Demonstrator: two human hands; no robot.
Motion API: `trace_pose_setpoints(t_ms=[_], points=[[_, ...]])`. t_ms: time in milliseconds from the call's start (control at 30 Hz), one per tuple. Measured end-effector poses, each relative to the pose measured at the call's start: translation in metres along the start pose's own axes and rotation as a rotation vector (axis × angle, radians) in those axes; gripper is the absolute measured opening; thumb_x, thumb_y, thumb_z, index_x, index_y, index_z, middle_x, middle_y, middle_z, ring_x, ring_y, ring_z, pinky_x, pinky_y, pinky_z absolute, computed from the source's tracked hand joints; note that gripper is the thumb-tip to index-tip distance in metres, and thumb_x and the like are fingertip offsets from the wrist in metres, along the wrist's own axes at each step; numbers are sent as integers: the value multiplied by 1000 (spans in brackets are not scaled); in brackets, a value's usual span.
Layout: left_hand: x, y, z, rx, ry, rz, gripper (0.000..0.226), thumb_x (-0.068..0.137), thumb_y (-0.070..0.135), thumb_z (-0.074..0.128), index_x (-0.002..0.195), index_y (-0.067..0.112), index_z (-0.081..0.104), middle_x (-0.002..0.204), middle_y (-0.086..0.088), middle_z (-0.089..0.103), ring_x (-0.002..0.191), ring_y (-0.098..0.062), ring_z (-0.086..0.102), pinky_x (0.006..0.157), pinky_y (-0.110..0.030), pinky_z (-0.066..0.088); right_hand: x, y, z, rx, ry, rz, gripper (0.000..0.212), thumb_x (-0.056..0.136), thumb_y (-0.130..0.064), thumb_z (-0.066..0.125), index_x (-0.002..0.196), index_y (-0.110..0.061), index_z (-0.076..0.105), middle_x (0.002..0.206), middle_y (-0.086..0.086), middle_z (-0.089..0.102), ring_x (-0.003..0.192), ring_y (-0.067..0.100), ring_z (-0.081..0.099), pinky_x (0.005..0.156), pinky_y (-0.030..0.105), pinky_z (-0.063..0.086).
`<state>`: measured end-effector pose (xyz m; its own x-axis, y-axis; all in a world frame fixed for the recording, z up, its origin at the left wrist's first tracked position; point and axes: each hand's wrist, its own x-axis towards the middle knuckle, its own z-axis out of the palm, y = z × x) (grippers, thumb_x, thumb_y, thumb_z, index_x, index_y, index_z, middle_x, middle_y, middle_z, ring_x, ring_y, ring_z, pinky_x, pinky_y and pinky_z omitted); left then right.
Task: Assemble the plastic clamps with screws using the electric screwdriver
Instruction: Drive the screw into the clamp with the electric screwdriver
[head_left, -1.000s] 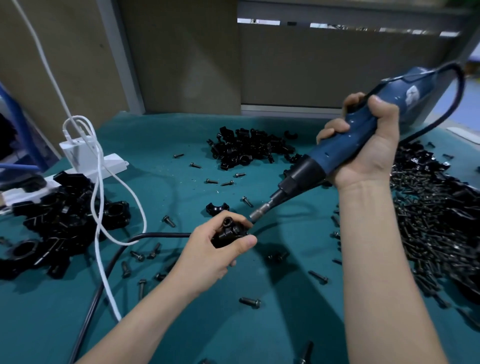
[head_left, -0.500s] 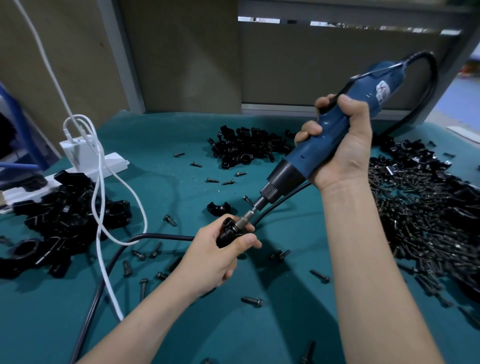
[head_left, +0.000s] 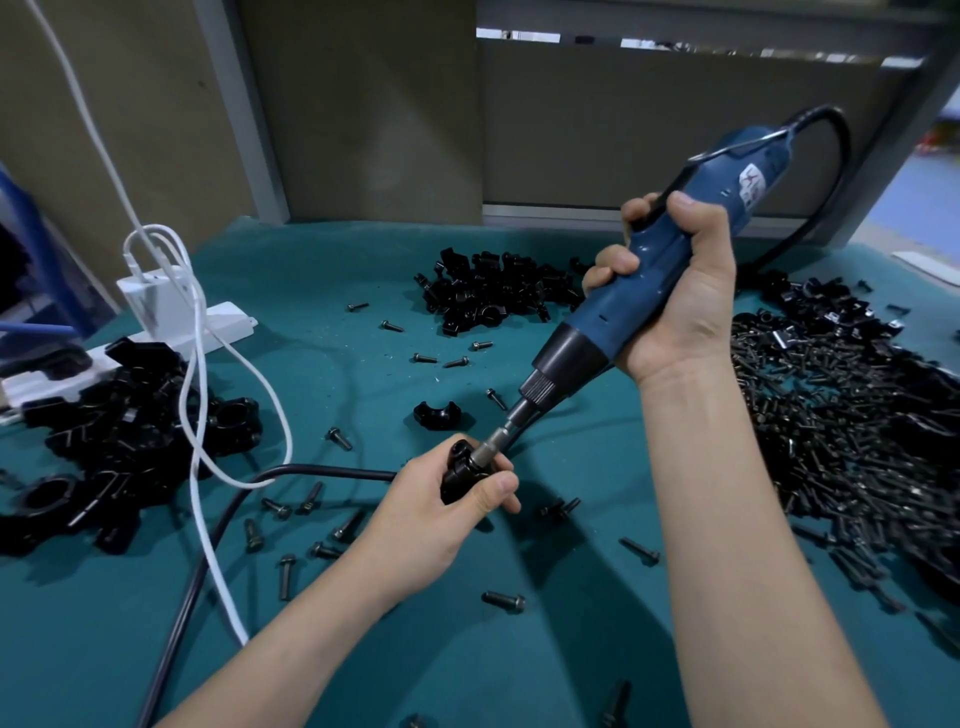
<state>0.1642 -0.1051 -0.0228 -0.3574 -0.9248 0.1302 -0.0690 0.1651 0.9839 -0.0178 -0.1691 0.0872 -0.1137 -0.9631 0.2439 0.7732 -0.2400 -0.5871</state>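
Black plastic made up the small clamp (head_left: 458, 470). The left hand (head_left: 436, 519) held it tight, with fingers and thumb curled round it, over the middle of the green tabletop (head_left: 332, 270). The right hand (head_left: 680, 306) was wrapped round the blue electric screwdriver (head_left: 660, 270), higher up and nearer the right edge. The tool leaned down to the left. Its metal tip (head_left: 493, 447) touched the top of the clamp, just beside the left thumb. Loose screws (head_left: 504, 601) lay around the left hand. A big heap of screws (head_left: 857, 457) sat by the right edge. One pile of clamps (head_left: 493, 296) sat near the far edge, and another pile (head_left: 119, 431) sat by the left edge.
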Motion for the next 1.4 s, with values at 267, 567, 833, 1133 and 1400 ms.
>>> trace_pose_setpoints(t_ms=[267,567,833,1133,1400], points=[[-2,0,0,95,33,4,8,90,18,63,92,11,62,75,4,72,47,8,48,53,-6,37,0,1,0,-11,-2,-11,6,80,-22,56,79,-18,51,74,-7,60,44,7,46,48,21,43],[0,0,0,63,37,-4,32,77,44,59,93,17,61,78,3,73,45,6,46,49,-7,36,0,2,-1,11,-11,-18,7,82,-22,55,78,-18,52,73,-7,59,44,7,46,48,21,44],[1,-1,-3,88,-11,-9,32,80,46,65,92,17,61,78,2,73,57,3,56,57,-8,41,-1,1,-2,28,-41,-13,6,80,-22,55,80,-18,51,72,-7,59,44,6,45,47,21,43],[-1,2,-6,-3,-55,-90,31,88,40,65,93,10,58,74,-2,72,40,-5,40,42,-12,34,-1,3,-4,87,-63,-3,10,77,-20,59,82,-18,51,73,-8,60,44,6,46,47,20,43],[-5,6,-2,-586,-355,-398,49,65,57,81,86,15,64,76,-7,63,35,-1,26,37,-13,23,0,-2,-10,294,-324,24,52,51,-13,88,90,-14,55,73,-3,63,41,11,50,44,22,46]])
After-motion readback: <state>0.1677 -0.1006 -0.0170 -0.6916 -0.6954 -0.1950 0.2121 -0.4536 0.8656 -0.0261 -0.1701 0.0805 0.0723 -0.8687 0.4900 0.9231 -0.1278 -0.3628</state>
